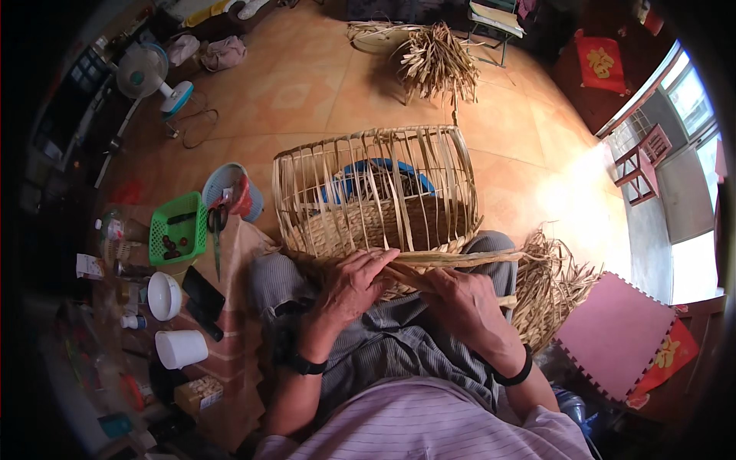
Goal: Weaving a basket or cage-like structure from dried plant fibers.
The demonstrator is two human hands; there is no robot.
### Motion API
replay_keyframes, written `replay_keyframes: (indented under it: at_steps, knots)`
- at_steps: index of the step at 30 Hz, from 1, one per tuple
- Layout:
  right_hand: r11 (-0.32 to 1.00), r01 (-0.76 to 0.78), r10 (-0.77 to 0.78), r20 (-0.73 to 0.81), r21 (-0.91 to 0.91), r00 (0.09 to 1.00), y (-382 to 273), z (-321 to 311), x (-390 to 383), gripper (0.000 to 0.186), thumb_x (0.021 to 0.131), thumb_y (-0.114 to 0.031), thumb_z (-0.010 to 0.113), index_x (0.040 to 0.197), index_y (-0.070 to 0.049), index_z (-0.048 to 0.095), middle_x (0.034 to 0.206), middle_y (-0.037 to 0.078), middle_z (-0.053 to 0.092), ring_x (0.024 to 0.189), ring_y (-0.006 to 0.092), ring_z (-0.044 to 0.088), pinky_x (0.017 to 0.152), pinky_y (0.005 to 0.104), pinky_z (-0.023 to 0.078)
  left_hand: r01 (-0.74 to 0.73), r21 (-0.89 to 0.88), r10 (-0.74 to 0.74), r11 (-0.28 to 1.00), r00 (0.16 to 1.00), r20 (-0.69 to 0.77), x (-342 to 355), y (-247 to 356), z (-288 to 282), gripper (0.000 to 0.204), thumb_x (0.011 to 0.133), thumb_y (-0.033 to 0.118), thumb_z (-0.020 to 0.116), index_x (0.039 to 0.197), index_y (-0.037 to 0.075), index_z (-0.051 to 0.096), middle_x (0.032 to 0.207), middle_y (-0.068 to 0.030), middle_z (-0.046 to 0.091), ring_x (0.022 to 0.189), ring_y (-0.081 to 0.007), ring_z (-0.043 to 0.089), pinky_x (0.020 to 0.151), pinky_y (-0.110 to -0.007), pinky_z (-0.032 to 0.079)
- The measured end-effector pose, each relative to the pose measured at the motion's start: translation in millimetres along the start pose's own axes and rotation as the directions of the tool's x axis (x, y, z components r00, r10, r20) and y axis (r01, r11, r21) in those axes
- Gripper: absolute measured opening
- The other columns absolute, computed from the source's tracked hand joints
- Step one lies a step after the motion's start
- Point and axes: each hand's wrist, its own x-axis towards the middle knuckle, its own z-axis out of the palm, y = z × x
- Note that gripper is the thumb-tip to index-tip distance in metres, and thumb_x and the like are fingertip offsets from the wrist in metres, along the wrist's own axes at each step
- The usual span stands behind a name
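A half-woven straw basket [376, 230] lies on its side across my knees. Its lower part is densely woven, while bare upright strands cross the far part. My left hand [356, 282] is closed at the near edge, its fingers pressed over the weave and a dried straw strand. To its right, my right hand [462, 300] is closed round the dried straw strand [468, 259], whose loose end runs past my right knee. The fingertips of both hands are partly hidden. Through the basket's gaps shows a blue-rimmed basin [418, 178] on the floor.
Loose straw [548, 291] lies by my right knee, near a pink foam mat [613, 333]. Another straw bundle [438, 61] stands farther off. At left are scissors [218, 230], a green basket [178, 230], a white bowl [164, 296], a white cup [181, 349] and a fan [143, 70].
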Motion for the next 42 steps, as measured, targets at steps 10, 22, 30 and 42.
replay_keyframes:
  at_steps: [10,22,30,42]
  knots:
    - [0.957,0.203,-0.284,-0.531,-0.208,0.798,-21.0,-39.1,19.2,0.018,0.092,-0.011,0.086,0.105,-0.009,0.073,0.087,0.004,0.069,0.074,0.0276,0.066,0.068,0.0419,0.054,0.2,-0.01,-0.198,0.98,0.959,-0.202,5.2,6.5,23.2,0.023,0.105,0.023,0.077,0.12,0.005,0.076,0.094,-0.0171,0.078,0.088,-0.0363,0.077,0.079,-0.046,0.061]
    - [0.475,-0.29,0.347,0.126,0.831,0.929,5.1,40.1,54.2,0.035,0.108,-0.033,0.08,0.119,0.0,0.074,0.074,-0.001,0.063,0.064,0.0067,0.054,0.054,0.0291,0.041,0.147,0.065,-0.119,0.987,0.94,-0.319,5.5,-1.1,32.4,0.015,0.104,0.016,0.077,0.116,0.007,0.076,0.087,-0.0169,0.077,0.078,-0.0344,0.078,0.068,-0.045,0.06]
    - [0.145,-0.202,0.289,0.154,0.969,0.945,47.0,40.5,110.0,0.014,0.109,-0.015,0.072,0.117,-0.004,0.075,0.092,0.002,0.077,0.073,0.0078,0.068,0.063,0.0254,0.052,0.304,0.228,-0.264,0.925,0.945,-0.191,-2.3,16.0,45.4,0.067,0.094,0.028,0.087,0.15,0.004,0.06,0.115,-0.0197,0.072,0.111,-0.0384,0.07,0.096,-0.054,0.057]
    - [0.811,0.08,-0.132,0.048,0.58,0.99,36.7,34.3,109.4,0.016,0.105,-0.01,0.07,0.116,-0.001,0.063,0.105,0.008,0.067,0.097,0.0182,0.065,0.084,0.0372,0.057,0.184,0.521,-0.134,0.833,0.982,-0.132,10.7,13.0,65.1,0.083,0.082,0.041,0.093,0.143,-0.004,0.06,0.105,-0.0165,0.071,0.105,-0.0366,0.068,0.116,-0.05,0.04]
